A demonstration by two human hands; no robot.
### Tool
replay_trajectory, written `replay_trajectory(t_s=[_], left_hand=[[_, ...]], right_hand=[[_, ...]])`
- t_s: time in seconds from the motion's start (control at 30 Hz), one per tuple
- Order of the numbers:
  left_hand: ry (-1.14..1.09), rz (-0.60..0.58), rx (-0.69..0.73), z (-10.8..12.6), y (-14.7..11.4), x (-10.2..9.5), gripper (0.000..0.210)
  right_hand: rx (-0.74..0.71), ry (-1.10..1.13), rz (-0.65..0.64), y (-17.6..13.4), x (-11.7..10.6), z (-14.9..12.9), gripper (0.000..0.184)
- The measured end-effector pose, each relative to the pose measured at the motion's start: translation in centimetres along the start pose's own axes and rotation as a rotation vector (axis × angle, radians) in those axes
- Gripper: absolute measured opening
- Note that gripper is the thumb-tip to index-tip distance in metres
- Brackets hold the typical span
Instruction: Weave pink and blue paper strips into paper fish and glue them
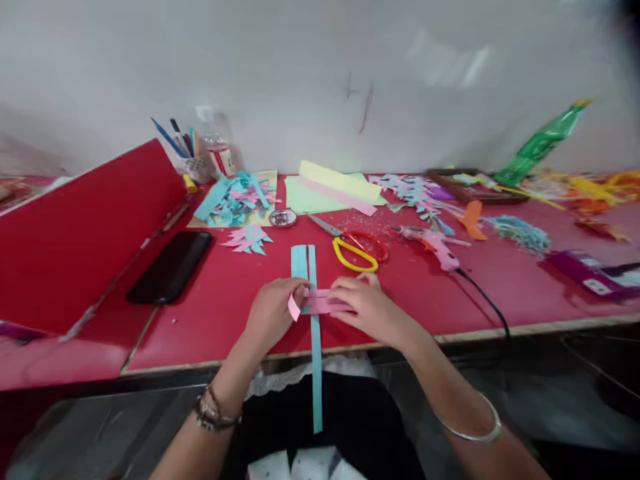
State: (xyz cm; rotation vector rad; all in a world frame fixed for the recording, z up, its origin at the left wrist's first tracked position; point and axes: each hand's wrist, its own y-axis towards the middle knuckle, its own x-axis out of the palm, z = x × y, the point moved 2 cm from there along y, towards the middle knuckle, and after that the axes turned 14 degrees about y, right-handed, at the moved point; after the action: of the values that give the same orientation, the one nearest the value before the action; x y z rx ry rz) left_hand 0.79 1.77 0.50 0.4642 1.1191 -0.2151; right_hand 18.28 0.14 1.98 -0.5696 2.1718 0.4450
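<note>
Pink paper strips (323, 305) lie crosswise over blue paper strips (300, 262) near the table's front edge. One blue strip (317, 373) hangs down past the edge over my lap. My left hand (277, 308) pinches the left part of the pink strips, where one end curls up. On their right part, my right hand (367, 308) has its fingers bent and pressed down on the paper. Just beyond lie scissors (355, 253) with one red and one yellow handle, blades pointing away to the left.
A black phone (170, 267) lies left beside a red panel (95, 233). Paper scraps (235, 200), yellow paper (340, 181) and a pen cup (197, 169) stand at the back. Rightward are a pink glue gun (433, 245) with its cord, a green bottle (543, 143) and a purple box (595, 273).
</note>
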Motion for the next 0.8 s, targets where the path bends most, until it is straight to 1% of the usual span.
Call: replay_trajectory(t_s=[0.13, 0.23, 0.4, 0.57, 0.7, 0.8], left_hand=[[0.016, -0.003, 0.005, -0.1, 0.2, 0.4, 0.030], [0.023, -0.007, -0.001, -0.1, 0.2, 0.4, 0.030], [0.009, -0.007, -0.011, 0.0, 0.2, 0.4, 0.034], [0.020, -0.005, -0.007, 0.0, 0.2, 0.4, 0.041], [0.016, -0.004, -0.003, 0.0, 0.2, 0.4, 0.042], [-0.006, -0.004, -0.009, -0.1, 0.2, 0.5, 0.040]], right_hand=[[-0.016, 0.027, -0.025, -0.1, -0.3, 0.3, 0.013], [-0.035, -0.002, -0.040, 0.0, -0.7, 0.3, 0.016], [-0.068, -0.137, 0.017, 0.4, -1.4, -0.2, 0.021], [-0.113, -0.205, 0.047, 1.8, -1.7, -1.8, 0.022], [-0.122, -0.274, -0.002, 2.8, -2.1, -2.8, 0.026], [-0.123, -0.343, -0.054, 2.7, -2.4, -3.0, 0.027]])
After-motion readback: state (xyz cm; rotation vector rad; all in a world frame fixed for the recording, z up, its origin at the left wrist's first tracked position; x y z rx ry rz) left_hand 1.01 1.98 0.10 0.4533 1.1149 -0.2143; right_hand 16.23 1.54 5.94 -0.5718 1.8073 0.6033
